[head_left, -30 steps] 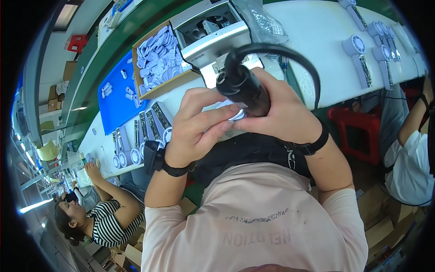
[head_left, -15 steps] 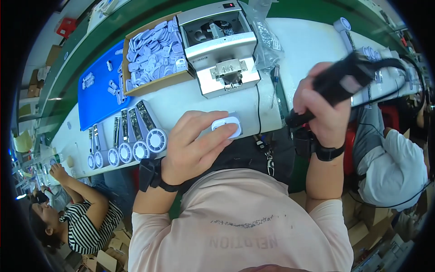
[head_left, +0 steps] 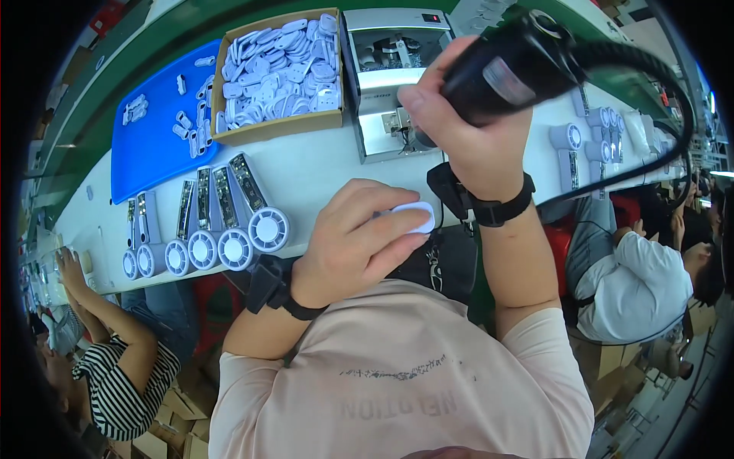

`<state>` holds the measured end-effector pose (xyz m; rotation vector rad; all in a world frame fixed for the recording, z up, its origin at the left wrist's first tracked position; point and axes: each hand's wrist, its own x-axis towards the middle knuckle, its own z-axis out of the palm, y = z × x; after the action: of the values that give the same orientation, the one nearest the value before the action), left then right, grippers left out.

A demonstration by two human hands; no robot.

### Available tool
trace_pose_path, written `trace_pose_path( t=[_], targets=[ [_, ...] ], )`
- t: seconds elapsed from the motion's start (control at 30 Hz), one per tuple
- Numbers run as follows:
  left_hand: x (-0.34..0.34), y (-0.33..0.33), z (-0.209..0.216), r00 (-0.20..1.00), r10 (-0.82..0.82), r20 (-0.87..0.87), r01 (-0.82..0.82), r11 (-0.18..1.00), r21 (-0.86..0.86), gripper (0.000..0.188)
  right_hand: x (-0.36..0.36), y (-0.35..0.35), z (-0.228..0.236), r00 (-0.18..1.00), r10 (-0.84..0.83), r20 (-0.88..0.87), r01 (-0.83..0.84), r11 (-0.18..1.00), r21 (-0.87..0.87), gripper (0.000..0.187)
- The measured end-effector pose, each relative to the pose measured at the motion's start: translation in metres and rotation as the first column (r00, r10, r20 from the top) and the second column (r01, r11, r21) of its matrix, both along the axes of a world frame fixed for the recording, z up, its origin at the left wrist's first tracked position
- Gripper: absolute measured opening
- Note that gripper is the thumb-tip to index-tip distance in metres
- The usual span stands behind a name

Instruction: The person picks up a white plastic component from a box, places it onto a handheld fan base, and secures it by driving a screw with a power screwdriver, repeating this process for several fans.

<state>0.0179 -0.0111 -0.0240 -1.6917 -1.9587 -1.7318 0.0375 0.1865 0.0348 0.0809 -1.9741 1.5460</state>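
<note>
- black plastic made up the thick barrel of the corded power tool [head_left: 497, 80], which stood raised and tilted in front of the silver machine [head_left: 389, 86].
- the person's right hand [head_left: 478, 149] was closed around that barrel, with no gap showing in the grip; the tool's nose was mostly hidden near the machine's front, and whether it touched there could not be told.
- a thick black cable [head_left: 680, 99] curved from the tool's rear end over to the right.
- the person's left hand [head_left: 363, 237] was nearly closed, its fingers laid over a pale rounded part [head_left: 422, 219] held at the table's near edge, below the machine; the thumb's hold could not be made out.
- to the left of that hand, six pale fan-shaped units [head_left: 202, 249] with bared circuit boards stood in a row on the white table [head_left: 310, 172].
- behind them lay a blue tray [head_left: 141, 164] with small pale pieces [head_left: 183, 121], and next to it a cardboard box [head_left: 283, 128] full of pale shells [head_left: 283, 73].
- more fan units [head_left: 567, 138] lay on the table's right side.
- co-workers sat on both sides, one in a striped top [head_left: 126, 390], one in a white top [head_left: 634, 287].
</note>
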Motion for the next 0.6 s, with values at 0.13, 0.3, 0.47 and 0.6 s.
trace_pose_path(
  t=[0.13, 0.3, 0.47, 0.6],
  targets=[
    [0.002, 0.000, 0.000, 0.994, 0.022, 0.105, -0.024, 0.999, 0.023, 0.038, 0.009, -0.003, -0.008, 0.975, -0.014, 0.220, 0.032, 0.996, -0.078, 0.031],
    [-0.001, 0.002, -0.001, 0.989, 0.034, 0.141, -0.038, 0.999, 0.024, 0.039, 0.043, -0.005, 0.020, 1.000, -0.013, -0.020, 0.008, 0.969, -0.246, 0.028],
    [0.000, 0.005, -0.005, 0.990, 0.053, 0.130, -0.058, 0.998, 0.036, 0.040, 0.052, -0.005, 0.068, 0.917, 0.315, -0.246, -0.362, 0.916, -0.176, 0.032],
    [0.000, 0.008, -0.004, 0.991, 0.057, 0.124, -0.064, 0.996, 0.055, 0.039, 0.052, -0.012, 0.069, 0.896, 0.385, -0.220, -0.422, 0.893, -0.155, 0.036]
  ],
)
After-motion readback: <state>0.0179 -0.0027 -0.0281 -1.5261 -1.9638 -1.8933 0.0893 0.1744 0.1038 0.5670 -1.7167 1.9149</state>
